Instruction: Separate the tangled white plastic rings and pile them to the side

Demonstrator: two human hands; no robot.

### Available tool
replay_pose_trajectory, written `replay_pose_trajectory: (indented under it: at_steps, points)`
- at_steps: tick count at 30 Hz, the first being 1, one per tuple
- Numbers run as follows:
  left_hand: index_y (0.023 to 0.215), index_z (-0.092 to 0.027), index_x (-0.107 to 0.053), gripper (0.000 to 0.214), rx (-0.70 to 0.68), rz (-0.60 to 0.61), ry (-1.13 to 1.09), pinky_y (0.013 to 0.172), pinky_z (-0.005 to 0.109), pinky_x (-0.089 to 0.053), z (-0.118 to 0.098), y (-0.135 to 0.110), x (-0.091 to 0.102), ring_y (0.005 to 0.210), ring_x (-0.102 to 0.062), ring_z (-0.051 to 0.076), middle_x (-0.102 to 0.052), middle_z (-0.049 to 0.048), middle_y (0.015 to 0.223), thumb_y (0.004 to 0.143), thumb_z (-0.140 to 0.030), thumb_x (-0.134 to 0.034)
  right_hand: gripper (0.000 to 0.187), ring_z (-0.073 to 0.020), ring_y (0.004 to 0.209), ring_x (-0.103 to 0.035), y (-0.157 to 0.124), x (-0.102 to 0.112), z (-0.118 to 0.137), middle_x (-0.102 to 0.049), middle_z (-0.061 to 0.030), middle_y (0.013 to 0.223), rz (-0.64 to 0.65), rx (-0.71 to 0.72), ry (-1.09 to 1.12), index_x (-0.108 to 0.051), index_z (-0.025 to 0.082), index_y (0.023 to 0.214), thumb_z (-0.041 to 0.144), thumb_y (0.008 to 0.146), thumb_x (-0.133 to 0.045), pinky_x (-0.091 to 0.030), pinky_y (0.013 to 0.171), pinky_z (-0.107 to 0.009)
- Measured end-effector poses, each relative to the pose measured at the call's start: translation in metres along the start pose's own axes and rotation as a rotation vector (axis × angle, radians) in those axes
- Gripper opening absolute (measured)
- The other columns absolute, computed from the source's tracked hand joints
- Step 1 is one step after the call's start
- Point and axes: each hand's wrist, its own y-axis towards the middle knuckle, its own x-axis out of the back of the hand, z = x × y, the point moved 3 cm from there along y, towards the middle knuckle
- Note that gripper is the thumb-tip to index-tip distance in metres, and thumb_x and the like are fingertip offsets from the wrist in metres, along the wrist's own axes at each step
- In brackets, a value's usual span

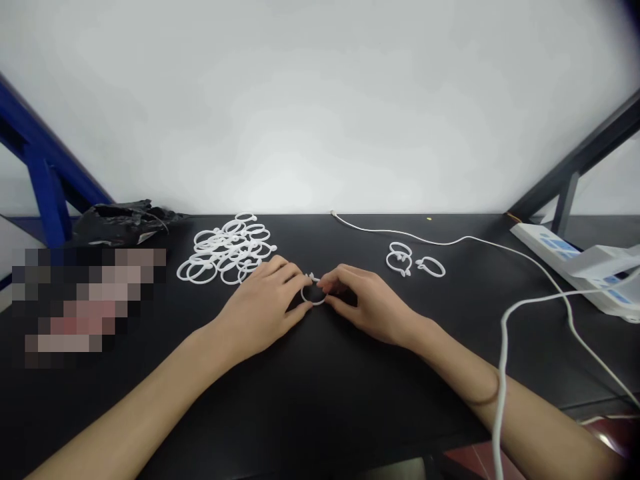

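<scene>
Between my two hands is a white plastic ring [314, 304] with small tabs at its far side, low over the black tabletop or on it. My left hand [270, 300] grips its left side between thumb and fingers. On the opposite side, my right hand [364, 297] pinches the ring with thumb and curled fingers. A loose pile of similar white rings [225, 250] lies just beyond my left hand. Past my right hand are a few more: two overlapping rings [399, 260] and a single ring [433, 267] beside them.
A white cable [415, 237] runs across the back of the black table [310, 400]; another white cord [503, 373] hangs in front of my right forearm. A white device with blue panels [565, 257] stands at right. Black plastic [120, 223] lies at back left, near a blue frame [47, 193].
</scene>
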Motion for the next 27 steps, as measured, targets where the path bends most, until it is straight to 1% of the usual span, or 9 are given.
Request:
replay_pose_trajectory:
  at_steps: [6,8,11,15,17,19,23,25,27]
  points:
    - [0.104,-0.02,-0.068,0.028,0.057,-0.046,0.062,0.089,0.046,-0.046,0.009,0.0,0.006,0.102,-0.052,0.027,-0.066,0.0077,0.102,0.097,-0.023,-0.041,0.01,-0.0121,0.074,-0.063,-0.001,0.0,0.004,-0.069,-0.0005,0.089,-0.04,-0.033,0.024,-0.063,0.022,0.097,0.018,0.089,-0.058,-0.052,0.068,-0.025]
    - [0.105,-0.021,-0.069,0.028,0.056,-0.045,0.043,0.089,0.045,-0.046,0.008,0.0,0.007,0.101,-0.052,0.026,-0.066,0.007,0.102,0.097,-0.025,-0.042,0.009,-0.0118,0.072,-0.062,0.0,0.001,0.004,-0.069,-0.0004,0.088,-0.061,-0.048,-0.001,-0.063,0.022,0.095,0.018,0.09,-0.057,-0.051,0.067,-0.025]
    - [0.107,-0.025,-0.072,0.026,-0.011,0.008,-0.018,0.092,0.044,-0.046,0.005,-0.001,0.005,0.101,-0.052,0.025,-0.067,0.005,0.103,0.096,-0.032,-0.049,0.008,-0.0127,0.072,-0.061,0.001,0.001,0.001,-0.068,-0.0008,0.086,-0.093,-0.081,-0.043,-0.064,0.021,0.095,0.02,0.091,-0.056,-0.05,0.066,-0.026]
    - [0.102,-0.026,-0.073,0.024,-0.055,0.071,-0.097,0.092,0.043,-0.046,0.002,-0.001,0.004,0.105,-0.052,0.025,-0.069,0.0026,0.107,0.091,-0.043,-0.059,0.013,-0.0189,0.089,-0.061,0.0,0.001,-0.003,-0.067,-0.0049,0.095,-0.117,-0.1,-0.149,-0.065,0.02,0.1,0.019,0.091,-0.056,-0.052,0.08,-0.035]
    - [0.098,-0.024,-0.071,0.028,-0.049,0.089,-0.107,0.092,0.044,-0.046,0.001,-0.001,0.004,0.106,-0.052,0.026,-0.07,0.0025,0.107,0.085,-0.049,-0.065,0.021,-0.0215,0.098,-0.058,0.0,0.0,-0.005,-0.066,-0.0066,0.103,-0.098,-0.076,-0.194,-0.065,0.021,0.108,0.017,0.089,-0.056,-0.051,0.088,-0.039]
    - [0.095,-0.024,-0.068,0.029,-0.049,0.103,-0.126,0.091,0.044,-0.046,-0.001,0.0,0.004,0.105,-0.053,0.026,-0.071,0.002,0.106,0.083,-0.05,-0.068,0.025,-0.0222,0.1,-0.056,-0.001,-0.002,-0.005,-0.065,-0.0069,0.107,-0.061,-0.048,-0.207,-0.066,0.022,0.112,0.017,0.089,-0.058,-0.05,0.091,-0.041]
    - [0.089,-0.023,-0.063,0.016,-0.026,0.12,-0.191,0.089,0.04,-0.046,-0.004,0.0,0.006,0.102,-0.054,0.023,-0.069,0.0007,0.101,0.086,-0.039,-0.066,0.013,-0.0219,0.097,-0.054,-0.001,-0.003,-0.003,-0.065,-0.0064,0.103,-0.003,-0.036,-0.195,-0.068,0.021,0.101,0.022,0.089,-0.061,-0.049,0.091,-0.041]
    - [0.096,-0.022,-0.061,0.014,0.002,0.123,-0.211,0.09,0.038,-0.047,-0.006,-0.001,0.008,0.103,-0.054,0.022,-0.067,0.0019,0.103,0.086,-0.032,-0.063,0.008,-0.021,0.095,-0.053,-0.001,-0.002,-0.002,-0.065,-0.0055,0.1,0.002,-0.047,-0.176,-0.066,0.02,0.095,0.022,0.089,-0.062,-0.048,0.089,-0.04]
    - [0.111,-0.021,-0.059,0.026,0.029,0.119,-0.212,0.092,0.038,-0.047,-0.007,-0.003,0.009,0.105,-0.054,0.022,-0.065,0.004,0.109,0.086,-0.027,-0.06,0.004,-0.0198,0.092,-0.053,-0.001,-0.001,0.0,-0.066,-0.0042,0.096,-0.007,-0.06,-0.148,-0.063,0.02,0.091,0.023,0.088,-0.063,-0.048,0.086,-0.037]
